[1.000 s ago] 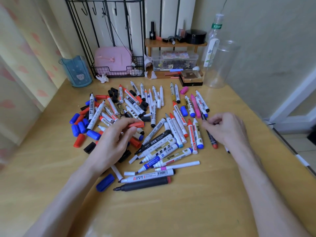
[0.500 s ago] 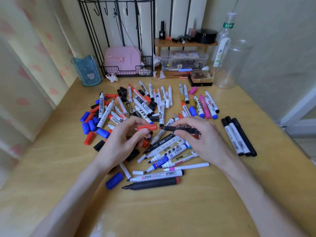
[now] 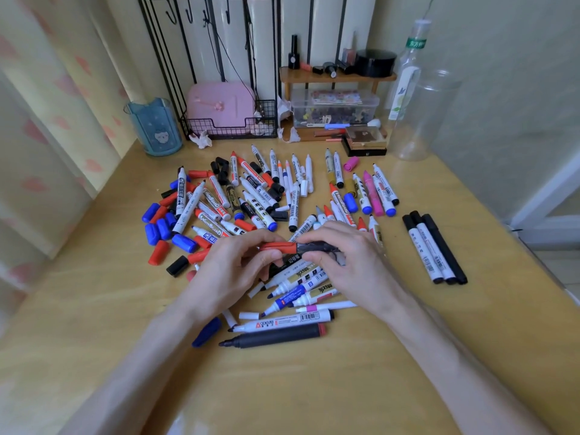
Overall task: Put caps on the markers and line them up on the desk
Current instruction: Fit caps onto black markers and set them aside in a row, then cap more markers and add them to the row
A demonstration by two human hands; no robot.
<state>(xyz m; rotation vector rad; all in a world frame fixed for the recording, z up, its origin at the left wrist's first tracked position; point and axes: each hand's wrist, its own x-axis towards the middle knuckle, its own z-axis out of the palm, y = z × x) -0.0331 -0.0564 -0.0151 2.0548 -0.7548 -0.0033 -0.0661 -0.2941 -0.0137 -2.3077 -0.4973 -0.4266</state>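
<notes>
Above the middle of a wooden desk [image 3: 314, 387], my left hand [image 3: 229, 271] pinches a red cap [image 3: 277, 246]. My right hand [image 3: 354, 262] grips a dark marker [image 3: 317, 246], and the cap sits against that marker's left end. Under both hands lies a scattered pile of markers [image 3: 260, 196], many uncapped. Loose blue, red and black caps [image 3: 163, 227] lie at the pile's left. Three capped black markers [image 3: 434, 246] lie side by side in a row at the right.
At the back stand a blue cup [image 3: 155, 127], a black wire rack with a pink box [image 3: 221, 105], a small wooden shelf [image 3: 337, 78] over a clear storage box, and clear plastic bottles [image 3: 420, 114]. The desk's right edge [image 3: 533, 246] runs beside the row.
My right hand came from the right side to the middle with a dark marker. My left hand lifted the red cap, and cap and marker end now meet. The camera moved closer.
</notes>
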